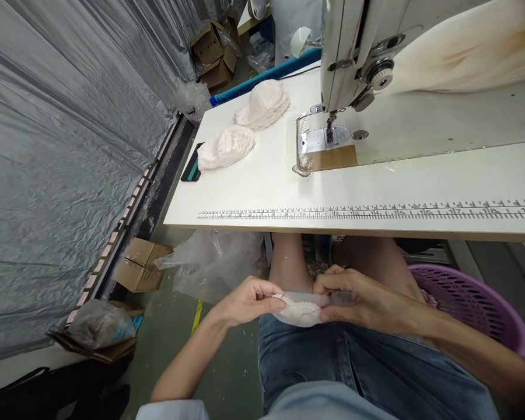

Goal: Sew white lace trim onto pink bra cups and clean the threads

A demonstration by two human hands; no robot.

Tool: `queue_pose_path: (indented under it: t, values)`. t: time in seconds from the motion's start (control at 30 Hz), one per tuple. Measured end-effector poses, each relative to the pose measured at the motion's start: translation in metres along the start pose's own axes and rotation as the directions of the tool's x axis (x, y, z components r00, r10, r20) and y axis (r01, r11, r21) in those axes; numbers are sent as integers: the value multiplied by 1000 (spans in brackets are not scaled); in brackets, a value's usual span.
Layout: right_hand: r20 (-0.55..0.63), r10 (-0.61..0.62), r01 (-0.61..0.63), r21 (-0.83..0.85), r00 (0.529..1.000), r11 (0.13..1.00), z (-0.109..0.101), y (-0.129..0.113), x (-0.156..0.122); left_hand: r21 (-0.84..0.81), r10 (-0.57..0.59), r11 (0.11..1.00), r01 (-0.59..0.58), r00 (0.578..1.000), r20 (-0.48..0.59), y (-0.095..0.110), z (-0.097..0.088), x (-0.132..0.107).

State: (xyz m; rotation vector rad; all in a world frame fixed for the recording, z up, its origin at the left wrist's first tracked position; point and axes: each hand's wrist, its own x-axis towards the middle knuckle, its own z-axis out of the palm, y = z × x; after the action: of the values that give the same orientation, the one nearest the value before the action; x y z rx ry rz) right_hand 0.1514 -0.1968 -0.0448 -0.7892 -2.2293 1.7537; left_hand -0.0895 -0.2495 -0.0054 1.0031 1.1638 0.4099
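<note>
Over my lap, below the table edge, both hands pinch a small pale lace piece point(300, 309). My left hand point(249, 300) grips its left edge with fingers curled. My right hand point(359, 300) holds its right side, fingers closed over it. On the white table point(254, 192) above lie two stacks of similar lace pieces, one nearer point(225, 147) and one farther point(265, 104). The sewing machine point(376, 64) stands at the right, its needle plate point(321, 140) apart from both hands.
A printed ruler point(367, 212) runs along the table's front edge. A purple plastic basket point(468, 300) sits at my right knee. Clear plastic bags point(214, 262) and cardboard boxes point(137, 268) lie on the floor at left, beside a grey plastic sheet wall point(61, 146). A dark phone point(191, 166) lies under the nearer stack.
</note>
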Motion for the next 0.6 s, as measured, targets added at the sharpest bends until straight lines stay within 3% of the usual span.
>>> queue_pose_path:
  t: [0.17,0.3,0.43,0.6]
  values:
    - [60,11,-13,40,998,999,-6,-2,4,79,-34,996,30,998,54,-2,4,7]
    - [124,-7,0,58,992,998,-11,-1,5,84,-22,996,22,1000,-7,-3,13,17]
    - [95,-3,1,22,995,1000,-9,3,3,47,-42,998,44,998,-50,-6,15,19]
    - [86,-73,75,-13,994,997,-5,4,6,115,-76,990,82,996,-55,-4,10,11]
